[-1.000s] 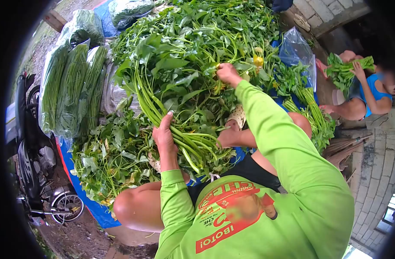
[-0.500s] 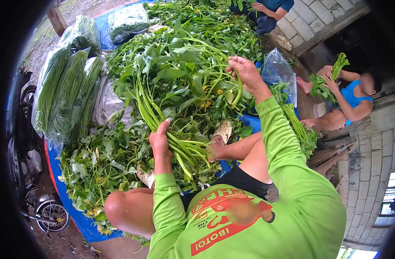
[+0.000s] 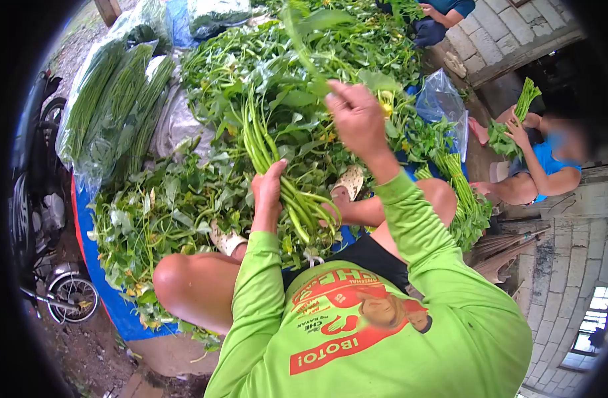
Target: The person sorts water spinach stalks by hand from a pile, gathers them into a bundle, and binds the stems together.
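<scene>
My left hand [image 3: 267, 192] is closed around a bunch of long green stems [image 3: 256, 136] that look like water spinach. The leafy ends point away from me, and the cut ends stick out below the thumb. Ahead and to the right, my right hand [image 3: 358, 123] pinches one leafy stem [image 3: 303, 53], which rises from the fingers and is smeared by motion. Both hands are over a wide pile of loose greens [image 3: 178, 212] between and beyond my feet.
Bagged long-stemmed bundles [image 3: 108, 113] lie at the left on a blue tarp [image 3: 91, 249]. Tied bundles [image 3: 460, 179] and a clear plastic bag [image 3: 443, 99] lie to the right. One co-worker [image 3: 549, 159] holds a bunch; another person [image 3: 443, 20] sits beyond. A motorcycle [image 3: 72, 298] stands left.
My right hand has moved left and swung the single stem upward; before, it drooped from the fingers. My left hand keeps its bunch. The view has shifted slightly.
</scene>
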Tool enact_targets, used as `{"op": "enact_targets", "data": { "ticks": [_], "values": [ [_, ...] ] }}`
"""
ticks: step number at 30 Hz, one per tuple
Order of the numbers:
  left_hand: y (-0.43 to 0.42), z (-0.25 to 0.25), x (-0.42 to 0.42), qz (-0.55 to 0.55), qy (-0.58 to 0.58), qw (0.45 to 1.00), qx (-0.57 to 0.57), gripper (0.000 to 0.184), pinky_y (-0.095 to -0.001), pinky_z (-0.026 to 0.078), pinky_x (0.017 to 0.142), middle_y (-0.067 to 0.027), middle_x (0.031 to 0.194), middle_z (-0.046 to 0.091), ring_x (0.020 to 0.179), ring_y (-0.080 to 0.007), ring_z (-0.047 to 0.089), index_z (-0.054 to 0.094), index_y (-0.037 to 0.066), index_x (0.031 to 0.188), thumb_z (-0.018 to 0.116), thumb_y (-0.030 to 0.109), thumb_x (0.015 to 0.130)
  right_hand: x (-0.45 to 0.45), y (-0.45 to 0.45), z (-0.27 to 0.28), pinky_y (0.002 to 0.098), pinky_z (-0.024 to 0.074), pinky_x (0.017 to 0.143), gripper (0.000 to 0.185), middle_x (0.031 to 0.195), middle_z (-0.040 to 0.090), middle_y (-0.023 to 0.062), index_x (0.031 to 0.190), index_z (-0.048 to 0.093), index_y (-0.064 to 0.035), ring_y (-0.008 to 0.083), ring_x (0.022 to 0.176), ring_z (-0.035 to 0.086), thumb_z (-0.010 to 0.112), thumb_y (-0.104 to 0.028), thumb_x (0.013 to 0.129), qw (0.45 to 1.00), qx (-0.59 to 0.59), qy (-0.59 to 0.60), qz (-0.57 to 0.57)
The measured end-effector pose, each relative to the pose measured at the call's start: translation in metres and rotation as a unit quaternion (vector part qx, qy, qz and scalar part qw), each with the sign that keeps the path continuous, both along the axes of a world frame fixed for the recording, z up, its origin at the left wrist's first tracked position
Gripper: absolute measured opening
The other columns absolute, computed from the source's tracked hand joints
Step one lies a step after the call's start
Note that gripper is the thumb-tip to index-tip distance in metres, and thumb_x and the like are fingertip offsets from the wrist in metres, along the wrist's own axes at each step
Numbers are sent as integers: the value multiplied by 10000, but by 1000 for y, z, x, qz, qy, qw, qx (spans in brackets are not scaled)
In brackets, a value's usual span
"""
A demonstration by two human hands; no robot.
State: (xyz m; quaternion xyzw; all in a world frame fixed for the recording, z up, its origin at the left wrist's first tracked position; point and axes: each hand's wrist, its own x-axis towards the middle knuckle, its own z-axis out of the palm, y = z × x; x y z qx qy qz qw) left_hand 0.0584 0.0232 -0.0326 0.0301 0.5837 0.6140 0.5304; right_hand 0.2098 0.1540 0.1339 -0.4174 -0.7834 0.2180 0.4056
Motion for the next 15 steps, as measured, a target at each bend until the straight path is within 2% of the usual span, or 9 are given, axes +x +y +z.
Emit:
{"op": "enact_targets", "data": {
  "ticks": [1, 3, 5, 6, 7, 10, 11, 13, 15],
  "values": [
    [-1, -1, 2, -5, 0, 1000, -7, 303, -331, 519, 615, -43, 804, 685, 649, -171, 640, 737, -2, 1026, 864, 234, 886, -8, -14, -22, 415, 570, 804, 289, 971, 714, 136, 1240, 798, -54, 290, 885, 707, 727, -210, 1008, 1000, -11, -20, 11],
    [0, -20, 7, -8, -40, 999, 3, 286, -333, 531, 628, -55, 861, 717, 690, -174, 662, 753, 7, 1050, 855, 228, 900, -15, -48, -76, 426, 551, 800, 331, 875, 664, 155, 1251, 784, -26, 305, 836, 668, 733, -233, 998, 973, -153, -166, 51],
    [-3, -24, 13, 23, -101, 993, 50, 295, -331, 567, 682, -69, 940, 761, 757, -187, 702, 767, -5, 1105, 834, 219, 924, -7, -75, -135, 472, 554, 825, 348, 909, 691, 190, 1241, 777, -24, 354, 877, 693, 686, -271, 1013, 974, -134, -163, 82],
    [-4, -42, 11, 17, -106, 993, 45, 303, -326, 593, 747, -75, 1015, 789, 830, -188, 731, 773, -12, 1147, 810, 210, 945, -8, -74, -145, 478, 555, 840, 352, 932, 697, 206, 1246, 770, -20, 368, 902, 699, 678, -268, 1015, 972, -162, -150, 83],
    [-6, -52, 9, 4, -152, 987, 46, 292, -326, 596, 769, -50, 996, 781, 837, -170, 727, 772, 15, 1131, 812, 246, 957, -2, -78, -152, 485, 556, 854, 355, 955, 704, 222, 1252, 764, -17, 382, 926, 704, 670, -266, 1016, 967, -196, -138, 80],
    [-12, -75, 7, -80, -250, 963, 59, 290, -344, 605, 744, -22, 957, 764, 779, -165, 715, 760, 80, 1124, 810, 336, 997, 9, -92, -169, 491, 556, 894, 371, 1015, 720, 252, 1271, 748, -14, 416, 992, 712, 654, -271, 1020, 955, -248, -142, 72],
    [-13, -81, 4, -113, -253, 959, 64, 296, -373, 650, 749, -54, 988, 791, 809, -203, 759, 747, 106, 1115, 786, 385, 1026, 11, -94, -173, 492, 555, 906, 378, 1033, 725, 259, 1278, 744, -14, 427, 1013, 713, 650, -275, 1021, 952, -256, -151, 73],
    [-15, -78, 4, -137, -275, 951, 25, 342, -374, 649, 717, -67, 986, 782, 792, -213, 751, 738, 102, 1106, 793, 430, 1020, 14, -102, -192, 493, 549, 934, 344, 1072, 732, 265, 1209, 747, -9, 450, 1040, 705, 648, -277, 1016, 955, -257, -137, 61],
    [-15, -83, 12, -101, -215, 971, 17, 444, -366, 622, 711, -53, 947, 752, 773, -202, 720, 727, 71, 1134, 827, 476, 981, 18, -105, -202, 497, 546, 935, 321, 1080, 730, 272, 1158, 746, -6, 453, 1041, 703, 651, -275, 1011, 942, -293, -147, 68]
  ]
}}
